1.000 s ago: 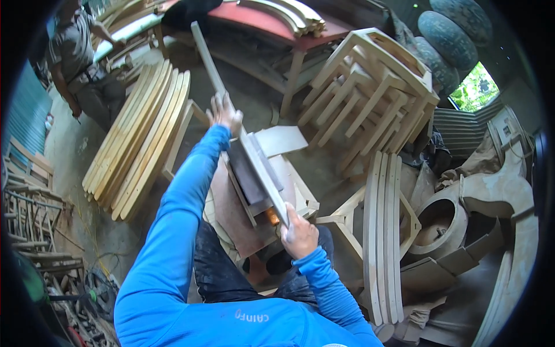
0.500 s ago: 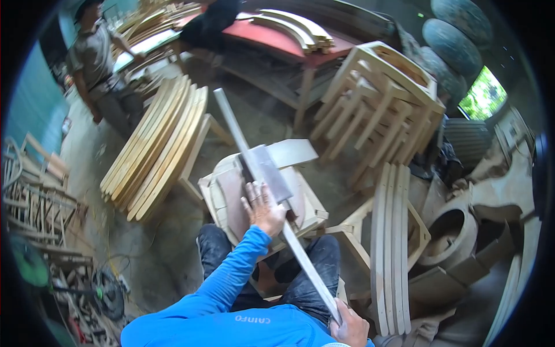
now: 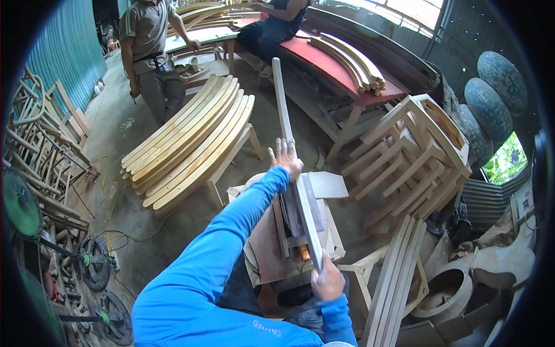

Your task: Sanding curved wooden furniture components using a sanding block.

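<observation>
A long wooden slat (image 3: 293,168) lies lengthwise over a small machine (image 3: 292,222) on a low bench (image 3: 332,185). The left hand (image 3: 286,159) presses flat on the slat, fingers spread; the right hand (image 3: 328,281) is closed around its near end. Step judged: feeding the slat across the machine. A further pass would call for steady downward pressure and straight travel.
</observation>
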A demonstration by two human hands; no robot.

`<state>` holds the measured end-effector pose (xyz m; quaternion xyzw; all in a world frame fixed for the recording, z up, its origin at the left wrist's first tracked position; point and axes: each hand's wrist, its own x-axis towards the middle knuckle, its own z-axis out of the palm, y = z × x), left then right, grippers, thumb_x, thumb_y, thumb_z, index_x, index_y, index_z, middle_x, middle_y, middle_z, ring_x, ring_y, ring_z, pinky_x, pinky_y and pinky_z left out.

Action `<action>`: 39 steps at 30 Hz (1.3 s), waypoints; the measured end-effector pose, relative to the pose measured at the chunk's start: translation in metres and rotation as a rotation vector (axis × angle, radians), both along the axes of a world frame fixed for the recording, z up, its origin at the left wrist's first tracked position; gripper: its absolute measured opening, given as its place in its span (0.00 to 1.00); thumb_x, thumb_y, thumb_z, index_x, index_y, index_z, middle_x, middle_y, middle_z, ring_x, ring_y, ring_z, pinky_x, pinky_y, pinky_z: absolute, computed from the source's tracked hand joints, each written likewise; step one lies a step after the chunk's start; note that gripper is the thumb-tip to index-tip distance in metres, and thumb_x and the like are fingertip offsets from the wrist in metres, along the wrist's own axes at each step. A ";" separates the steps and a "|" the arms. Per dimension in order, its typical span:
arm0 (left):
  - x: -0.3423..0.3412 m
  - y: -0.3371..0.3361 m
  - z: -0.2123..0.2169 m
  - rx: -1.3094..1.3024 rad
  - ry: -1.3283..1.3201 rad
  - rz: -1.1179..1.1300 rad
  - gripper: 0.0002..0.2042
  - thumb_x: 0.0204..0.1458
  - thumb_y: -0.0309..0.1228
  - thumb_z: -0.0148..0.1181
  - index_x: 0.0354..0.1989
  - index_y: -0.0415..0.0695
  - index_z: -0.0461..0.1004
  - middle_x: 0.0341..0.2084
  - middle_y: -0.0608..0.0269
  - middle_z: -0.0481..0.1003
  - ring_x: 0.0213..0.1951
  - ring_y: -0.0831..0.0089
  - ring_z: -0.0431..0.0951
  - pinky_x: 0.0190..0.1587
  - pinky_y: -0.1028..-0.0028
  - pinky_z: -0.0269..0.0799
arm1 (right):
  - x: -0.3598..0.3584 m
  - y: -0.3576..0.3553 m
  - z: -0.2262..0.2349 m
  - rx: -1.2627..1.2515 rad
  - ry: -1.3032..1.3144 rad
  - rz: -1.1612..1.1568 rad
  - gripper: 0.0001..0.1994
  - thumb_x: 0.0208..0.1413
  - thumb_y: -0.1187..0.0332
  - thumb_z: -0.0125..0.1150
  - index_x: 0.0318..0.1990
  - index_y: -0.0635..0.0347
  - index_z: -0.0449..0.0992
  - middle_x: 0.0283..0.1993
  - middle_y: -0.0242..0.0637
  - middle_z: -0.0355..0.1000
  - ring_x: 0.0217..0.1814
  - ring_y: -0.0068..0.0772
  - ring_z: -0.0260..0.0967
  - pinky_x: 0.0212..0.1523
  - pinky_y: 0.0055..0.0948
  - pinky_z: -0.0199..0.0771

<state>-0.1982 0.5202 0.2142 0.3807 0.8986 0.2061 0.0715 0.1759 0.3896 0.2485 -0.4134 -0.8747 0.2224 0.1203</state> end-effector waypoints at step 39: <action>-0.058 0.015 -0.032 0.336 -0.034 -0.025 0.51 0.47 0.46 0.54 0.79 0.45 0.37 0.78 0.45 0.41 0.79 0.49 0.40 0.76 0.39 0.27 | -0.072 0.011 -0.026 0.335 -0.049 0.071 0.27 0.48 0.67 0.68 0.59 0.62 0.73 0.64 0.42 0.65 0.75 0.49 0.53 0.74 0.52 0.47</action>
